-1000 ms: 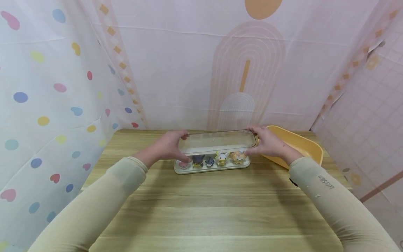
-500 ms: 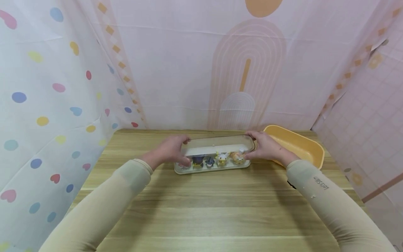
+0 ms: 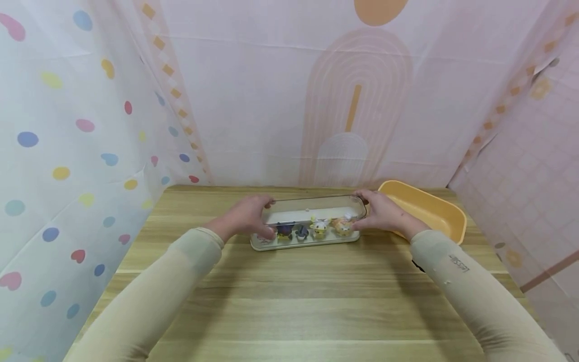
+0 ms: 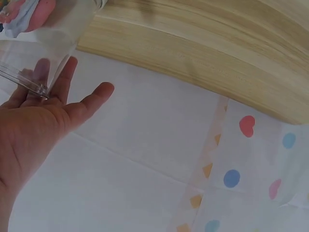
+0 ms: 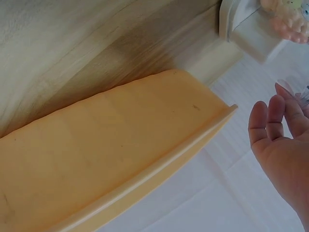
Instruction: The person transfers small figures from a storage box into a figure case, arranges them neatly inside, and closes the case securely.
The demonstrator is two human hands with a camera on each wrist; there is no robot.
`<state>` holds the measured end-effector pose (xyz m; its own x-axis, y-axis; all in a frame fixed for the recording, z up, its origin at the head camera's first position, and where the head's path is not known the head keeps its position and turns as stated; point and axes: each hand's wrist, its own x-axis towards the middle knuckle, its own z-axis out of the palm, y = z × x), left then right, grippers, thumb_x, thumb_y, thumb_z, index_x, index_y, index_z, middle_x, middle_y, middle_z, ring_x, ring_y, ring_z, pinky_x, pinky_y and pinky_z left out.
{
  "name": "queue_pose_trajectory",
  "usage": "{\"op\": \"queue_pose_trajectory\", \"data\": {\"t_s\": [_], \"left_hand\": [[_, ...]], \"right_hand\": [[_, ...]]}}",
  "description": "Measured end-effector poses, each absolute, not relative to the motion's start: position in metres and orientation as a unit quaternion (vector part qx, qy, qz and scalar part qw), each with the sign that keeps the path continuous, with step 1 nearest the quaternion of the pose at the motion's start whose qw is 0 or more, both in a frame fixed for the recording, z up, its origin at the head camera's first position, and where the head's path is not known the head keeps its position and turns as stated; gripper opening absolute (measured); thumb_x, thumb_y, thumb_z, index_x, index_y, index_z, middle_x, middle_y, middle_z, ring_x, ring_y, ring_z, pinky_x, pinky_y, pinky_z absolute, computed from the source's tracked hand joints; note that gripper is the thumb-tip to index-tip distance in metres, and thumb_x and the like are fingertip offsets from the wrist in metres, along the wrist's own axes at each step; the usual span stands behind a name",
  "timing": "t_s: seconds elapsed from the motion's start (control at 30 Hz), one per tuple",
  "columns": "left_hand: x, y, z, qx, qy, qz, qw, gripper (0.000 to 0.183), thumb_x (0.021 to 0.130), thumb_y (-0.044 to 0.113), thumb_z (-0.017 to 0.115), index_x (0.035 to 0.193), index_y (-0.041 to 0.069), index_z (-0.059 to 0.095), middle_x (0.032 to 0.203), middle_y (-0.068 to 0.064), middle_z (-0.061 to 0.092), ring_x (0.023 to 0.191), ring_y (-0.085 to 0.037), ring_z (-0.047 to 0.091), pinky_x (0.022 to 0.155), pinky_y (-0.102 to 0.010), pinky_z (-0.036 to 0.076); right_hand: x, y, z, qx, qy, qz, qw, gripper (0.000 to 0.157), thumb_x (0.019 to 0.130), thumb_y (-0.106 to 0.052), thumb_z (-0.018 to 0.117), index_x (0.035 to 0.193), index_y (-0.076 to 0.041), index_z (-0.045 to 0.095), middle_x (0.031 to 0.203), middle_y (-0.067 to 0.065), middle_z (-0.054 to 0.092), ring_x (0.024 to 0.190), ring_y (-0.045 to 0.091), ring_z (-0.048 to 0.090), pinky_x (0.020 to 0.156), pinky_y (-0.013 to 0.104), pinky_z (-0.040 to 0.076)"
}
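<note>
A long white base (image 3: 312,243) with rounded ends lies on the table towards the back. Several small figurines stand on it in a row, among them a purple one (image 3: 285,230), a yellow and white one (image 3: 319,230) and an orange one (image 3: 342,227). Over them is a long see-through cover (image 3: 312,203), its near edge overlapping their tops in the head view. The left hand (image 3: 248,217) grips the cover's left end, thumb in front and fingers behind. At the other end, the right hand (image 3: 382,212) holds it likewise. In the left wrist view, the cover's edge meets the fingers (image 4: 63,79).
An orange-yellow tray (image 3: 425,203) stands at the back right, close behind the right hand and wrist. The wood-grain table (image 3: 289,301) stretches towards the person. Patterned cloth (image 3: 253,100) hangs behind the table and along both sides.
Both hands have brought the see-through cover down and slightly nearer, lower over the figurines. During the last half second it has barely moved. The base has stayed in place.
</note>
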<state>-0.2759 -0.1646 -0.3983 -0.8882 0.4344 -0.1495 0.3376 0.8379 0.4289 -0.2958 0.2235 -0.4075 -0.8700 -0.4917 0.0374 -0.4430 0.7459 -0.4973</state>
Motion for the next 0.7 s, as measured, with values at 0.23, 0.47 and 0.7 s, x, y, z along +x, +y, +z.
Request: {"op": "queue_pose_trajectory", "data": {"t_s": [0.23,0.47,0.7], "left_hand": [[-0.281,-0.16,-0.399,0.21,0.95,0.189,0.135,0.101,0.073,0.032,0.095,0.158,0.003,0.048,0.153,-0.022,0.06,0.14,-0.043,0.058,0.119,-0.057,0.047],[-0.283,-0.159,-0.401,0.207,0.951,0.185,0.139,0.103,0.072,0.031,0.095,0.159,0.002,0.047,0.154,-0.022,0.059,0.141,-0.043,0.057,0.12,-0.056,0.046],[-0.277,-0.159,-0.401,0.19,0.955,0.174,0.145,0.126,0.071,0.038,0.099,0.169,0.005,0.026,0.169,-0.024,0.039,0.152,-0.048,0.044,0.126,-0.063,0.035]], "right_hand": [[-0.297,0.228,-0.41,-0.238,0.931,-0.268,0.064,0.094,0.077,-0.034,0.098,0.15,0.005,0.052,0.134,0.023,0.069,0.121,0.035,0.066,0.105,0.055,0.054],[-0.299,0.229,-0.414,-0.231,0.929,-0.281,0.072,0.094,0.078,-0.033,0.098,0.151,0.003,0.051,0.136,0.021,0.068,0.12,0.032,0.066,0.105,0.053,0.055],[-0.299,0.224,-0.421,-0.247,0.93,-0.263,0.067,0.106,0.077,-0.035,0.098,0.157,0.006,0.041,0.142,0.026,0.064,0.126,0.038,0.064,0.114,0.057,0.05]]}}
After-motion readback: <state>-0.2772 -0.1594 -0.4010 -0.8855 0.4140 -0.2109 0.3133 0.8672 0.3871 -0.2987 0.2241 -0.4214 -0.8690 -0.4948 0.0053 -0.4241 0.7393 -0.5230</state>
